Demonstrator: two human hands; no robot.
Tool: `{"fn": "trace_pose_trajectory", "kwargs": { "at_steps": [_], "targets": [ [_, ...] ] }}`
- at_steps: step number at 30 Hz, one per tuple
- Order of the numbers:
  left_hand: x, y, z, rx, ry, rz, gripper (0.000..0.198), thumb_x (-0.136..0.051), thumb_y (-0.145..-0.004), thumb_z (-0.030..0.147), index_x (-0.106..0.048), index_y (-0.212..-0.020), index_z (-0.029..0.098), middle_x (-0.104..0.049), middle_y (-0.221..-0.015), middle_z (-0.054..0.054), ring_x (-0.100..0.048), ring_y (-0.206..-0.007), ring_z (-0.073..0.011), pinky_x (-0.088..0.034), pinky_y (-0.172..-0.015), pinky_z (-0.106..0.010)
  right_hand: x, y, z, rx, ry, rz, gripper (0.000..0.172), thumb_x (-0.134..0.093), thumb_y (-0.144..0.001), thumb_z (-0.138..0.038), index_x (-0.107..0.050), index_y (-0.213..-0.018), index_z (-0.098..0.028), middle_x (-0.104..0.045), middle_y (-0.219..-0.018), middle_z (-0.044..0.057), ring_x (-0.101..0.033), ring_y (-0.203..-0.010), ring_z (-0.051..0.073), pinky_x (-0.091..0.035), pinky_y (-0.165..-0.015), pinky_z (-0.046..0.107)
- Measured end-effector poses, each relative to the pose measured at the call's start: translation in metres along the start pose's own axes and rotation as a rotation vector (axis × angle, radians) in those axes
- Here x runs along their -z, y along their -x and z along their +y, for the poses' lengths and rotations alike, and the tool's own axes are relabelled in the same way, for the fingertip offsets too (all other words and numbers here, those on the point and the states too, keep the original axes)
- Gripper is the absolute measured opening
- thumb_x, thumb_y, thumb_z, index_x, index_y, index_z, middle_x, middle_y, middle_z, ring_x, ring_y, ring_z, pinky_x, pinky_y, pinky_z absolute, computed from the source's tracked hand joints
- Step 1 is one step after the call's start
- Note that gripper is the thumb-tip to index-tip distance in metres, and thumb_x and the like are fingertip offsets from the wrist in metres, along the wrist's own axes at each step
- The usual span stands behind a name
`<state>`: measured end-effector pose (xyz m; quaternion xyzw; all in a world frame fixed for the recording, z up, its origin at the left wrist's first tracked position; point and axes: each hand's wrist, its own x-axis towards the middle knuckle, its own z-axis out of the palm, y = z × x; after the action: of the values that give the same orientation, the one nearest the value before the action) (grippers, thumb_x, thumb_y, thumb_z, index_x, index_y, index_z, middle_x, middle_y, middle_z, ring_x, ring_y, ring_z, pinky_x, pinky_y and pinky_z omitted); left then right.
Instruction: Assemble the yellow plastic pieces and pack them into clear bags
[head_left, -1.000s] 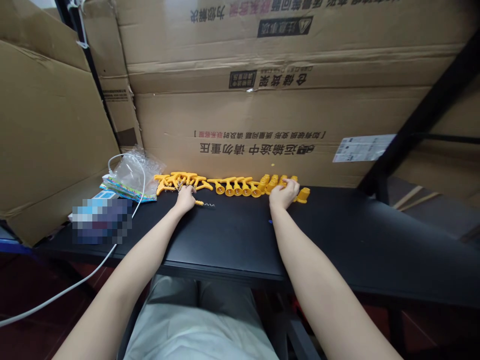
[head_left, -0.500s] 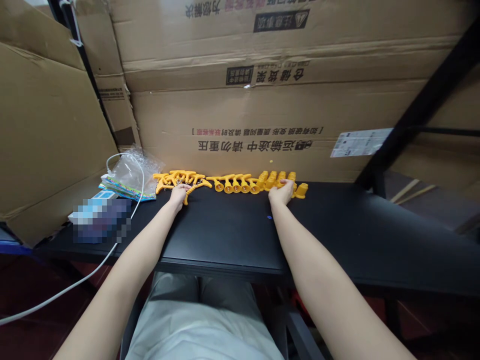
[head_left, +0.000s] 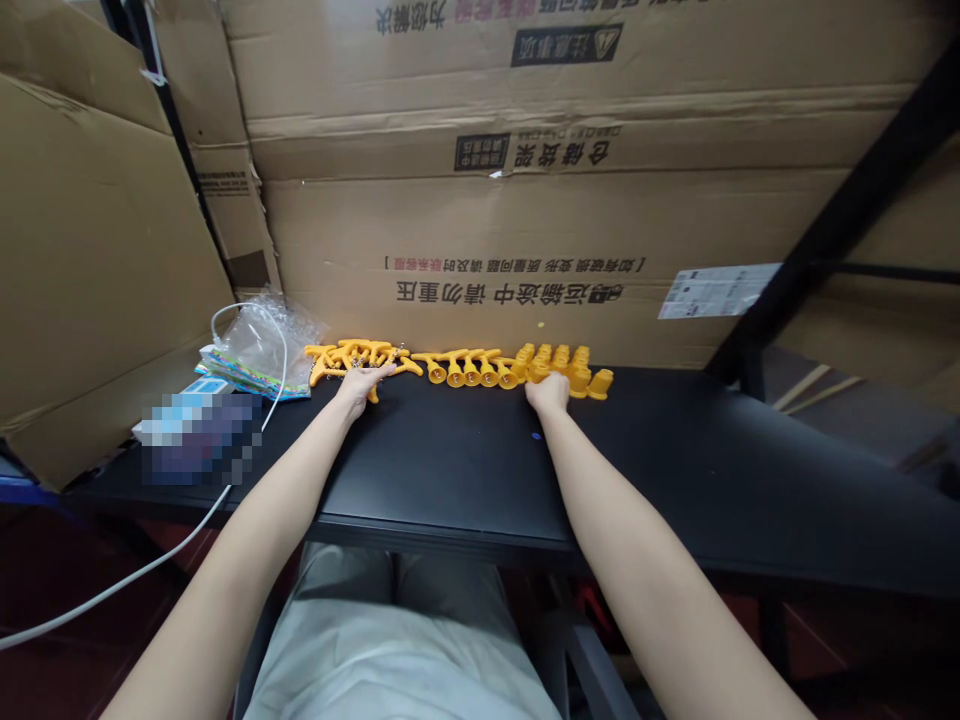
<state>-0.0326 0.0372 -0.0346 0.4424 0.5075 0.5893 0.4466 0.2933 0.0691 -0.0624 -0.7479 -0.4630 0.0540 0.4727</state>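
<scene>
A row of yellow plastic parts lies along the far edge of the black table [head_left: 675, 470]. On the left are T-shaped handles [head_left: 352, 354], in the middle T-handles with round ends [head_left: 465, 370], and on the right a cluster of small caps [head_left: 570, 368]. My left hand [head_left: 360, 385] lies with its fingers stretched over the near T-handles, and a bit of yellow shows under it. My right hand [head_left: 547, 392] is curled at the near left side of the caps and touches them. What its fingers hold is hidden.
Large cardboard boxes [head_left: 525, 230] form a wall right behind the parts and on the left. A clear plastic bag [head_left: 262, 345], a white cable [head_left: 247, 440] and a blurred box [head_left: 199, 440] sit at the table's left end. A black frame post [head_left: 840, 220] slants at the right.
My left hand carried a yellow handle with a metal spiral back into the row and now lies flat on it. My right hand slid left off the caps and curled.
</scene>
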Motion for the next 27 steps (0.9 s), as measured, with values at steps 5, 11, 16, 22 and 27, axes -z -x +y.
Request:
{"fn": "trace_pose_trajectory", "kwargs": {
  "at_steps": [5, 11, 16, 22, 27],
  "targets": [
    [-0.001, 0.009, 0.003, -0.036, -0.418, 0.098, 0.012, -0.072, -0.062, 0.019, -0.062, -0.068, 0.015, -0.062, -0.064, -0.002, -0.061, -0.068, -0.0158, -0.050, -0.069, -0.029, 0.000, 0.006, -0.012, -0.031, 0.209, -0.068, 0.026, -0.063, -0.065, -0.012, -0.063, -0.090, -0.011, -0.058, -0.109, 0.022, -0.053, -0.110, 0.035, -0.040, -0.090, 0.049],
    [0.001, 0.018, 0.004, -0.458, -0.854, 0.066, 0.014, -0.061, -0.079, 0.024, -0.063, -0.090, 0.016, -0.062, -0.106, -0.012, -0.055, -0.109, -0.0250, -0.042, -0.097, -0.039, 0.012, 0.014, -0.031, 0.075, 0.350, -0.082, 0.039, -0.052, -0.072, -0.007, -0.051, -0.111, -0.008, -0.056, -0.117, 0.022, -0.053, -0.111, 0.032, -0.034, -0.094, 0.049],
    [0.002, 0.026, 0.011, -0.536, -1.025, 0.011, 0.021, -0.052, -0.087, 0.025, -0.064, -0.103, 0.017, -0.051, -0.131, -0.015, -0.047, -0.124, -0.0270, -0.038, -0.102, -0.039, 0.020, 0.026, -0.053, 0.359, 0.260, -0.026, 0.035, -0.045, -0.076, -0.008, -0.048, -0.110, -0.009, -0.058, -0.112, 0.020, -0.054, -0.108, 0.030, -0.031, -0.094, 0.046],
    [0.003, 0.033, 0.021, -0.401, -1.180, -0.040, 0.030, -0.049, -0.089, 0.040, -0.064, -0.109, 0.024, -0.067, -0.102, -0.010, -0.062, -0.099, -0.0255, -0.045, -0.088, -0.035, 0.022, 0.055, -0.085, 0.787, 0.067, -0.066, 0.024, -0.047, -0.083, -0.022, -0.053, -0.106, -0.017, -0.062, -0.111, 0.015, -0.056, -0.103, 0.028, -0.032, -0.092, 0.044],
    [0.002, 0.035, 0.021, -0.404, -1.218, -0.078, 0.029, -0.057, -0.084, 0.040, -0.066, -0.106, 0.024, -0.068, -0.105, -0.008, -0.061, -0.101, -0.0236, -0.045, -0.088, -0.031, 0.016, 0.065, -0.092, 1.046, 0.022, -0.269, 0.028, -0.048, -0.082, -0.018, -0.054, -0.109, -0.019, -0.063, -0.112, 0.013, -0.057, -0.106, 0.027, -0.039, -0.089, 0.041]
  ]
}}
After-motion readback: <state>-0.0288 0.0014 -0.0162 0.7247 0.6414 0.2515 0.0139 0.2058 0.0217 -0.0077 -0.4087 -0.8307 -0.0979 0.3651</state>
